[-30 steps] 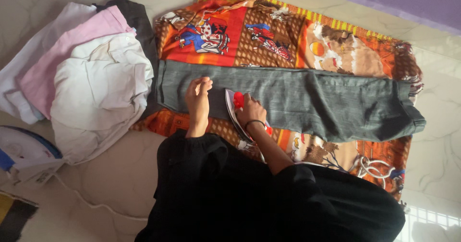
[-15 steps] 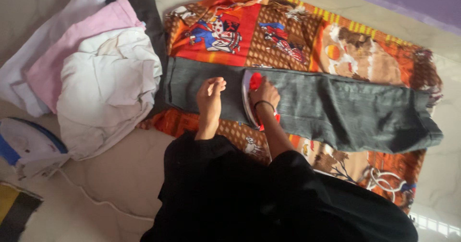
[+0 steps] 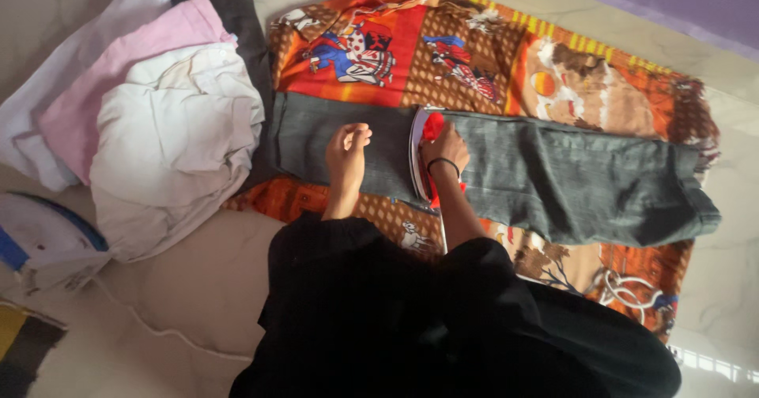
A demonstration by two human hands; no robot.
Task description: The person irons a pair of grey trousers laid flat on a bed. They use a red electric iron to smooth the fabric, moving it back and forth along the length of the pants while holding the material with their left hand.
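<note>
Head view: right hand grips the red handle of an iron standing on grey trousers, which lie flat across an orange printed blanket. Left hand, fingers loosely curled, holding nothing, presses the trousers just left of the iron. Pile of clothes further left.

Soft daylight, brightest glare on the floor at lower right; the whole picture slightly blurred.

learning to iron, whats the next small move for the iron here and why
Probably slide the iron rightward along the trousers. The right hand grips it near the left end, the left hand pins the cloth beside it, and the long stretch to the right looks unpressed.
</note>
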